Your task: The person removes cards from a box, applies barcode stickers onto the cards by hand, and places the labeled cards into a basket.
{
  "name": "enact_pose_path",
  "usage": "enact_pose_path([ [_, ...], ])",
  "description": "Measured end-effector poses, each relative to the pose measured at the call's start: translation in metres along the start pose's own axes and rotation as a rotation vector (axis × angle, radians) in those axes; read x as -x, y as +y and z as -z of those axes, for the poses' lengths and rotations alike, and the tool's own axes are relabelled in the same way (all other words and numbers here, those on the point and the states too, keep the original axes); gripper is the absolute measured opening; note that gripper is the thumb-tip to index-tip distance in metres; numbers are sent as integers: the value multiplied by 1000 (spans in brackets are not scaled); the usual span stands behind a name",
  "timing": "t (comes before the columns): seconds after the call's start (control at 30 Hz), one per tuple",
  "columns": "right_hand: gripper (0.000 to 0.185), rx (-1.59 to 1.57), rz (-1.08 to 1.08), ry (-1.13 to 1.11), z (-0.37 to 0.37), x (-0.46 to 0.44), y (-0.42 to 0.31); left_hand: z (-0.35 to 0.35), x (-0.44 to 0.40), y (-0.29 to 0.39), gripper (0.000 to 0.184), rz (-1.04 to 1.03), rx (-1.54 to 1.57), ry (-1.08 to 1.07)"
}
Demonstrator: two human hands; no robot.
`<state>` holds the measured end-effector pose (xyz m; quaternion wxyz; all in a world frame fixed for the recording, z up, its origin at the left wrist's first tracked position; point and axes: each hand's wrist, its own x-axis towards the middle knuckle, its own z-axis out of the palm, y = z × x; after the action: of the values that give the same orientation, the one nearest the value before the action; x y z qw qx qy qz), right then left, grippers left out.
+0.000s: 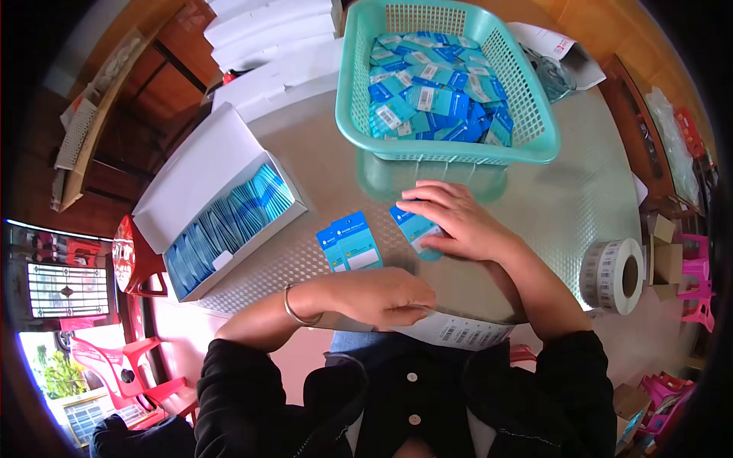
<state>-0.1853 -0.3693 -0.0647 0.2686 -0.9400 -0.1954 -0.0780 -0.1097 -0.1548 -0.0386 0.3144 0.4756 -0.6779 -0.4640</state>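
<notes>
My left hand [387,295], with a bangle on its wrist, is closed in a pinch at the end of a white strip of barcode labels [467,333]. The strip runs to the right along the table's near edge. My right hand [464,221] rests over a blue card [413,227], fingers on its top edge and thumb on its lower right part, partly hiding it. Between the hands, beyond the left one, two overlapping blue cards [350,243] lie on the metal table [321,145].
A turquoise basket [450,150] of blue cards with barcode labels stands at the back. To the left, an open white box [206,179] holds rows of cards. A label roll [613,276] stands at the right edge. White boxes [271,38] are stacked behind.
</notes>
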Motion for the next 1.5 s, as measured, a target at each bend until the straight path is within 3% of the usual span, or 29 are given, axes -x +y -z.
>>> enact_pose_path([
  [0.17, 73, -162, -116, -56, 9, 4, -11, 0, 1, -8, 14, 7, 233, -21],
  [0.33, 69, -342, -197, -59, 13, 6, -19, 3, 7, 3, 17, 98, 233, -13],
  [0.43, 62, -388, -148, -30, 6, 11, -9, -14, 10, -6, 18, 30, 286, 85],
  [0.47, 49, -414, -169, -43, 13, 13, -12, -22, 11, -7, 19, 26, 324, 120],
  [0.57, 36, -501, -204, -273, 37, 15, -13, -31, 14, -4, 19, 12, 302, 170],
  [0.63, 30, -552, -159, -273, 58, 11, -20, -28, 16, 7, 18, 61, 315, 114],
  [0.7, 30, -591, -225, -160, 81, 7, -24, -33, 20, 7, 19, 53, 338, 160],
  [0.77, 36, -576, -153, 129, 97, 0, -9, -39, 21, 3, 18, 15, 368, 205],
  [0.83, 43, -729, -358, 410, 114, -10, -5, -46, 23, 7, 18, 46, 453, 237],
  [0.9, 46, 279, -170, 679, 124, -19, -10, -43, 21, 20, 18, 127, 565, 248],
  [0.93, 47, 390, -165, 704, 121, -21, -17, -47, 19, 20, 24, 71, 569, 297],
  [1.03, 48, 61, 29, 386, 75, -22, -33, -41, 22, 29, 30, 86, 576, 187],
  [1.17, 60, 91, 216, -20, -4, -23, -55, -46, 24, 23, 32, 88, 566, 156],
  [1.27, 67, 86, 257, -150, -26, -20, -52, -46, 29, 20, 27, 92, 449, 144],
  [1.5, 72, 172, 140, -206, -14, 12, -43, -37, 38, 24, 14, 57, 313, 162],
])
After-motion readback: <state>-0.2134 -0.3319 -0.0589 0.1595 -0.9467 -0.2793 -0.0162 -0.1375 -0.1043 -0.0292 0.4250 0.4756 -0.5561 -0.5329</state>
